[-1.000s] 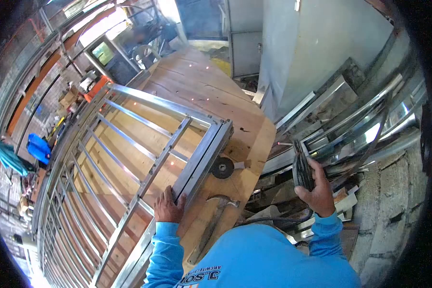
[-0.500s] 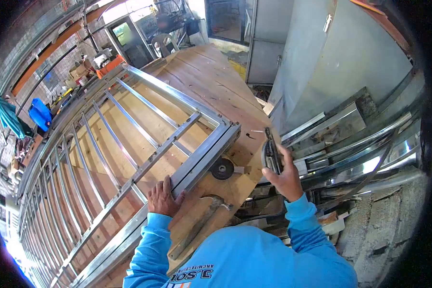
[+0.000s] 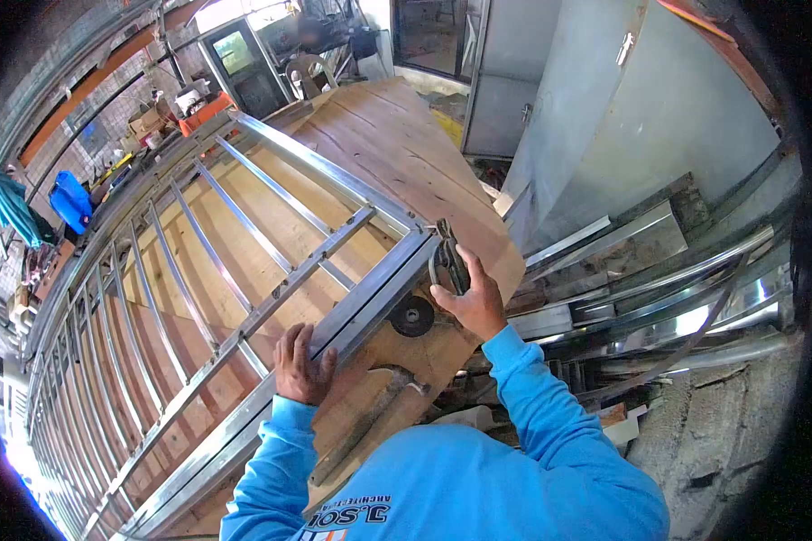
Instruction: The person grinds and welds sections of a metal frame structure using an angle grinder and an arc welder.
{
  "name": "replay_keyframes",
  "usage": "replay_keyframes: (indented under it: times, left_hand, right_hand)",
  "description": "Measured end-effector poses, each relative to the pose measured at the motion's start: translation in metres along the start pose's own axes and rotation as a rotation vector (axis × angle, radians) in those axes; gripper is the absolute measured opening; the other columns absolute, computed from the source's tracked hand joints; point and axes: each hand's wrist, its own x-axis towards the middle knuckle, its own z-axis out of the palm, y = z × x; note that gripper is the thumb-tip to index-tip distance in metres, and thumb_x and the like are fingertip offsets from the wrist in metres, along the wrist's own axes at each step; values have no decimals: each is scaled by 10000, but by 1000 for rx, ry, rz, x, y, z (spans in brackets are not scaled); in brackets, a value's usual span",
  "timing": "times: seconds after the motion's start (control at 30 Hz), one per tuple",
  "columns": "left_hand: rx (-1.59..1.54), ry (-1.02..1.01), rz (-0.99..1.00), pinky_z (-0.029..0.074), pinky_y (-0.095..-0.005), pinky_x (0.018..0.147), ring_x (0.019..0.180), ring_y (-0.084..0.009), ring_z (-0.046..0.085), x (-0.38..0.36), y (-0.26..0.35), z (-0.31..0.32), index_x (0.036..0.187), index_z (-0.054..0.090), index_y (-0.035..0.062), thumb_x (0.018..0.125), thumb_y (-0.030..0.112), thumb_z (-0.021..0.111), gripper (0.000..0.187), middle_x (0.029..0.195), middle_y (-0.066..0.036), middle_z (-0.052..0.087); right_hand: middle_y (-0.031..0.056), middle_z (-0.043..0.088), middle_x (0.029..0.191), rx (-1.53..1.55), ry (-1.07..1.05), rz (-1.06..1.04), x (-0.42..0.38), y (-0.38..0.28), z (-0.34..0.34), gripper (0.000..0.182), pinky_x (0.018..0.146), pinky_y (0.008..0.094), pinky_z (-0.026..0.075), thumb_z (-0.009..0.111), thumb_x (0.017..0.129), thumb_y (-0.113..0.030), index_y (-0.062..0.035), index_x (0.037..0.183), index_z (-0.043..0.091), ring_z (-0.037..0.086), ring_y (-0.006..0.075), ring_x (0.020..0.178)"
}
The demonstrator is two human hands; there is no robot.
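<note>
My left hand (image 3: 305, 365) is curled over the near side rail of a silvery metal frame (image 3: 370, 302), fingers on top and thumb along the outer side. In my right hand (image 3: 476, 302) is a dark hand riveter (image 3: 446, 257), held upright with its handles in my grip. Its head is right at the frame's near right corner. A black cutting disc (image 3: 412, 316) lies beside the rail, below the riveter. Closer to my body a hammer (image 3: 374, 419) rests on the wooden tabletop (image 3: 442, 365).
The barred frame spreads across the table to the left. Metal lengths (image 3: 604, 261) and scrap are heaped along the right, below grey metal doors (image 3: 595, 135). A blue container (image 3: 72, 200) and a green cloth (image 3: 11, 207) are at the far left.
My right hand has brought the riveter left, from beyond the table's right edge to the frame's corner. My left hand stays on the rail, its fingers slightly shifted.
</note>
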Motion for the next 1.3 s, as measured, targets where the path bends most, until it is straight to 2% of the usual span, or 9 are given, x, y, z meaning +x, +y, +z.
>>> replay_keyframes:
  times: [0.23, 0.27, 0.37, 0.5, 0.67, 0.83, 0.9, 1.2, 1.3]
  left_hand:
    - [-440, -1, 21, 450, -414, 974, 1124, -365, 589, 58, 43, 19, 1247, 561, -24, 982, 294, 524, 416, 1207, -229, 593]
    - [-454, 9, 57, 446, -437, 978, 1121, -416, 575, 69, 47, 21, 1241, 549, -33, 980, 311, 539, 431, 1197, -248, 584]
    - [-491, -8, 54, 443, -430, 980, 1126, -409, 577, 89, 61, 19, 1234, 561, -36, 994, 334, 517, 444, 1191, -251, 593]
    - [-647, 42, 20, 447, -414, 978, 1119, -377, 597, 105, 65, 31, 1238, 570, -41, 1011, 353, 488, 462, 1170, -242, 619]
    - [-1061, 128, -6, 474, -378, 946, 1078, -256, 607, 138, 90, 44, 1218, 585, -64, 1059, 370, 368, 510, 1144, -179, 647]
    - [-1273, 39, -30, 453, -400, 990, 1115, -283, 606, 156, 101, 55, 1278, 531, -88, 1050, 466, 346, 627, 1213, -203, 625]
    - [-1344, 4, -61, 455, -397, 984, 1121, -280, 603, 157, 109, 57, 1282, 528, -88, 1047, 477, 350, 637, 1215, -201, 624]
    - [-1398, -118, -77, 446, -371, 992, 1118, -247, 590, 150, 130, 59, 1244, 565, -81, 1053, 436, 374, 583, 1169, -186, 637]
    - [-1266, -169, -32, 429, -369, 1015, 1113, -258, 595, 148, 135, 57, 1276, 540, -87, 1050, 470, 342, 633, 1184, -183, 635]
  right_hand:
    - [285, 585, 1258, -3, -53, 62, 3, 5, 11, 838, 964, 447, 486, 799, 760, -398, -22, 1397, 407, 600, 419, 1138]
    - [285, 586, 1256, -15, -45, 75, 3, 4, 10, 839, 964, 446, 486, 797, 762, -406, -23, 1398, 407, 602, 418, 1136]
    - [274, 598, 1243, -49, -24, 113, 1, 3, 6, 832, 964, 437, 486, 792, 763, -418, -33, 1396, 412, 610, 407, 1130]
    - [249, 617, 1226, -62, 0, 126, -1, 8, 4, 812, 961, 418, 489, 785, 757, -409, -54, 1393, 428, 627, 384, 1117]
    - [252, 612, 1232, -11, -54, 172, 1, 10, 11, 803, 965, 418, 487, 777, 761, -405, -50, 1391, 428, 628, 376, 1118]
    - [251, 624, 1205, -71, -52, 158, 6, 4, 16, 814, 958, 413, 492, 792, 741, -392, -41, 1381, 432, 638, 368, 1097]
    - [266, 608, 1223, -66, -27, 108, 8, 9, 19, 825, 958, 445, 489, 778, 736, -419, -47, 1382, 426, 619, 404, 1109]
    - [285, 601, 1208, -84, -29, 55, 11, 4, 19, 787, 947, 462, 492, 774, 735, -354, -43, 1372, 431, 606, 433, 1103]
    - [273, 614, 1179, -129, 1, 4, 10, 6, 24, 767, 927, 453, 500, 785, 725, -307, -32, 1357, 449, 615, 417, 1085]
